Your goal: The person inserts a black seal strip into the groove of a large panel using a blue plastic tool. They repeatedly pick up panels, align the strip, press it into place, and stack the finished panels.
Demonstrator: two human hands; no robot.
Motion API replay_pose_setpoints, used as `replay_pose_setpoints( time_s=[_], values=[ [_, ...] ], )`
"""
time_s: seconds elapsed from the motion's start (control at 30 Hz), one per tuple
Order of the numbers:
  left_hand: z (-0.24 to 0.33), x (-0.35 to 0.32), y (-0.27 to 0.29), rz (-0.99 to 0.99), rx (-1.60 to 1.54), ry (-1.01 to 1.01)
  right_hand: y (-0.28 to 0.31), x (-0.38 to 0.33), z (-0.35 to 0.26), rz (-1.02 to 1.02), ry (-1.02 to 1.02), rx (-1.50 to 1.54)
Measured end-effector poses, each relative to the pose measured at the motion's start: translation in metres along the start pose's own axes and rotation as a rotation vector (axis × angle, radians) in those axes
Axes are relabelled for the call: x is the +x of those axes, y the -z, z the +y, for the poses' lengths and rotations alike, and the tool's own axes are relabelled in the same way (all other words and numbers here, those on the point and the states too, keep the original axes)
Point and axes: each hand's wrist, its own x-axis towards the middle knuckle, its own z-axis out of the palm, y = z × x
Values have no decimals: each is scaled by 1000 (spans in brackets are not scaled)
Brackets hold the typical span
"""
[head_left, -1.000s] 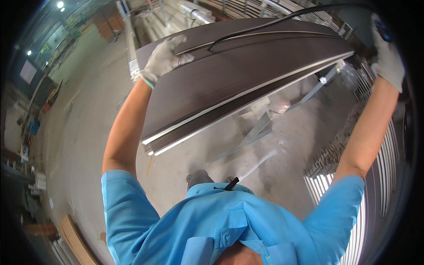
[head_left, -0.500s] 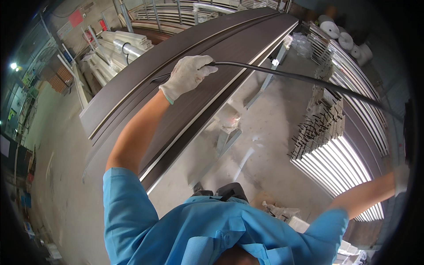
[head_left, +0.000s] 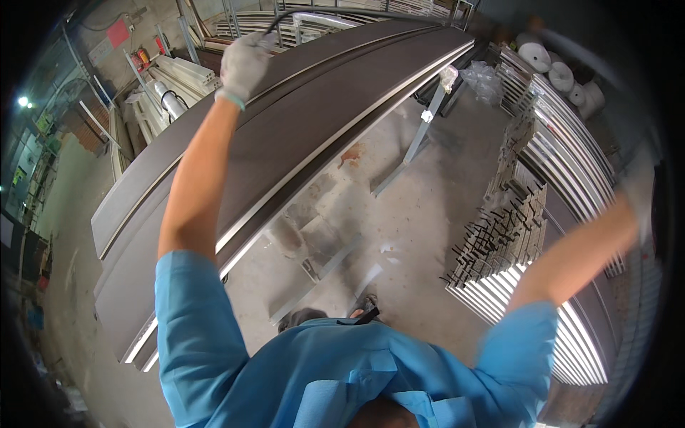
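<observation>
My left hand [head_left: 246, 64], in a white glove, is closed on a long black flexible strip [head_left: 342, 11]. The strip arches from the fist along the upper edge of the picture toward the right, where it fades into the dark rim. Below and beside that hand lie long dark brown panels [head_left: 314, 107] with pale edges, stacked at waist height. At the far right edge, my gloved right hand [head_left: 641, 185] is raised and smeared by motion. Its fingers cannot be made out, nor whether they hold the strip.
On the right stands a stack of white-edged panels [head_left: 571, 335] with black prongs [head_left: 492, 232] sticking out. White rolls [head_left: 535, 53] and clear plastic wrap [head_left: 485, 82] lie at the back right. Metal supports [head_left: 414, 143] rest near the panels on the concrete floor [head_left: 428, 235]. Pale beams [head_left: 171, 71] lie back left.
My left hand has risen up and left, away from above the panels. The black strip has swung upward from across the middle to the upper edge. My right hand has moved up.
</observation>
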Motion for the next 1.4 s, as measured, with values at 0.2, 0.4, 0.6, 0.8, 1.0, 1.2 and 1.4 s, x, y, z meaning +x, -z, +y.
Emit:
replay_pose_setpoints(
  time_s=[0.2,0.4,0.6,0.8,1.0,1.2,1.4],
  values=[
    [-115,10,-87,-449,573,405,-91,-42,137,-402,-291,-147],
    [-126,-16,-122,-420,512,542,-63,-158,240,-406,-774,-128],
    [-177,12,-129,-333,626,431,-32,-225,306,-230,-908,-8],
    [-195,8,-137,-552,591,346,-28,-250,304,-99,-917,-396],
    [-178,8,-151,-585,710,167,-46,-249,322,1,-1108,-118],
    [-175,-3,-145,-690,698,273,-69,-234,345,-75,-1037,-95],
    [-130,-18,-122,-588,878,502,-102,-179,387,-263,-1036,54]
  ],
)
